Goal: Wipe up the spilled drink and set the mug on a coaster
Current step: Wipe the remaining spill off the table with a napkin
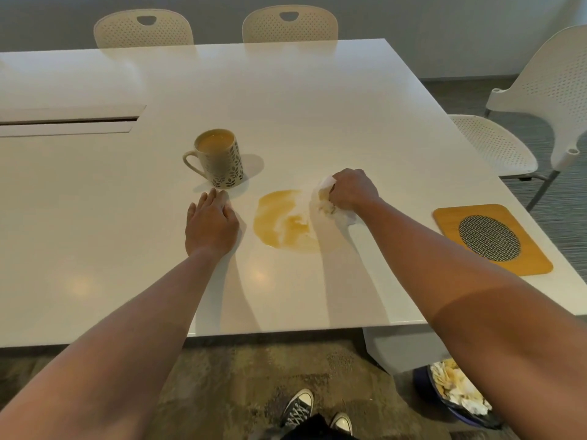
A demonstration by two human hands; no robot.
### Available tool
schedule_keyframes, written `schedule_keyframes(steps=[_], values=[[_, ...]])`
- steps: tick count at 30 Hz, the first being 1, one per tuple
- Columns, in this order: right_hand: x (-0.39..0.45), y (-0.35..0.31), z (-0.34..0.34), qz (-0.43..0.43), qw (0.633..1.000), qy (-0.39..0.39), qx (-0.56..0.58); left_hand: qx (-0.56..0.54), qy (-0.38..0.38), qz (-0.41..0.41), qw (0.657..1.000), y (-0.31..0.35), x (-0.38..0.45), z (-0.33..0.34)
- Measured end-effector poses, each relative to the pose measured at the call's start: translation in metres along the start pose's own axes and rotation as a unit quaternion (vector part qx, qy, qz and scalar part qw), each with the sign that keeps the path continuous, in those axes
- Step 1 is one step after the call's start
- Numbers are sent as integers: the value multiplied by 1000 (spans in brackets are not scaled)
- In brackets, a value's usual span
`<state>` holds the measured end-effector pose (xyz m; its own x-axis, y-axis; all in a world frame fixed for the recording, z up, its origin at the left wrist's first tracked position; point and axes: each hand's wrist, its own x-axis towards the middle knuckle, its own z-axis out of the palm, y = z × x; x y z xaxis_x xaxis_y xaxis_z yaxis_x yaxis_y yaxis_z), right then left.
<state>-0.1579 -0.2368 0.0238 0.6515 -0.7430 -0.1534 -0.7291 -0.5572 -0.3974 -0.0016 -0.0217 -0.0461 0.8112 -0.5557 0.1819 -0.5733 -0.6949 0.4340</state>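
Note:
A leaf-patterned mug [219, 160], nearly full of a tan drink, stands upright on the white table [317, 106], handle to the left. A yellow-brown puddle [282, 222] spreads to its right. My right hand [352, 192] grips a crumpled white paper towel [324, 198] and presses it on the puddle's right edge; the towel is stained tan. My left hand [211, 222] rests flat on the table, fingers straight, just in front of the mug and left of the puddle. A wooden coaster [492, 238] with a round mesh centre lies near the table's right edge.
Two white perforated chairs [290, 27] stand behind the table's far side and another chair [540, 100] at the right. A cable slot [68, 120] is cut in the table at the left. A bin [457, 395] of used towels sits on the floor.

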Motion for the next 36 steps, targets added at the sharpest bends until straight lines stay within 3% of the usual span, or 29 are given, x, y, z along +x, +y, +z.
schedule_keyframes(steps=[3,8,17,23,31,36], values=[[4,9,-8,9,999,-14,-42,2,-2,0,1000,0,0,0],[-2,12,-30,36,983,-114,-137,2,1,0,1000,2,-1,-1],[-24,-12,-11,19,969,-219,-116,12,2,-3,1000,4,-2,-2],[-24,-32,7,8,982,-186,-40,14,1,-8,1000,3,-2,-2],[-3,-34,23,-9,999,-1,51,8,-2,-12,1000,-1,1,2],[7,-39,34,-17,998,57,31,7,-3,-16,1000,-4,3,4]])
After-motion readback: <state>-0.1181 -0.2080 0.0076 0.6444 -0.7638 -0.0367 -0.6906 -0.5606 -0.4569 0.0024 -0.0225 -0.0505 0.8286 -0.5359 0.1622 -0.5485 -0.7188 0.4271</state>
